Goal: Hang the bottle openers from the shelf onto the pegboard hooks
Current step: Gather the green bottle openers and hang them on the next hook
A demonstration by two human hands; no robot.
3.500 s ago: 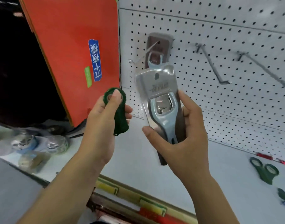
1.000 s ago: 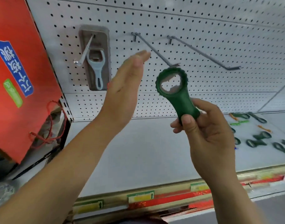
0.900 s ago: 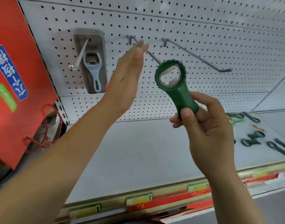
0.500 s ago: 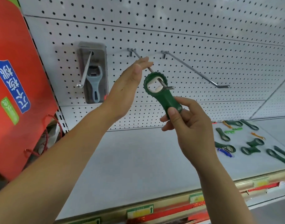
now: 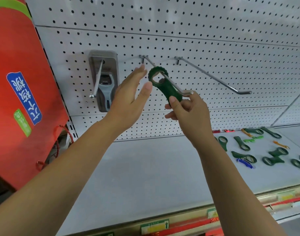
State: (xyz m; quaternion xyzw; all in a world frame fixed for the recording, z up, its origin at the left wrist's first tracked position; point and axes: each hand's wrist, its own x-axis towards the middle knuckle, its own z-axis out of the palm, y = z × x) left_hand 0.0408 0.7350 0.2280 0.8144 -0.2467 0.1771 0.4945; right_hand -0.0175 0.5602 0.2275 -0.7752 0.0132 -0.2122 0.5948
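Right hand [image 5: 190, 114] pinched green opener [image 5: 166, 91] by handle, ring threaded over hook [image 5: 187, 93]; left hand [image 5: 128, 101] flat beside it, fingers straight. More openers [image 5: 243, 155] lay on shelf [image 5: 145, 167].

On the pegboard [image 5: 214, 31] before you, the left hook [image 5: 97, 79] carries a packaged opener [image 5: 105, 89]. The middle hook [image 5: 177, 87] runs through the bottle opener [image 5: 164, 88] in your right hand [image 5: 191, 114], with your left hand [image 5: 128, 99] just left of it. The right hook [image 5: 214, 77] is further right. Loose openers [image 5: 244, 155] lie on the shelf [image 5: 145, 167] below, to your right.

Dark green bottle opener [image 5: 164, 86], white dotted pegboard [image 5: 214, 40], red bag [image 5: 18, 99].
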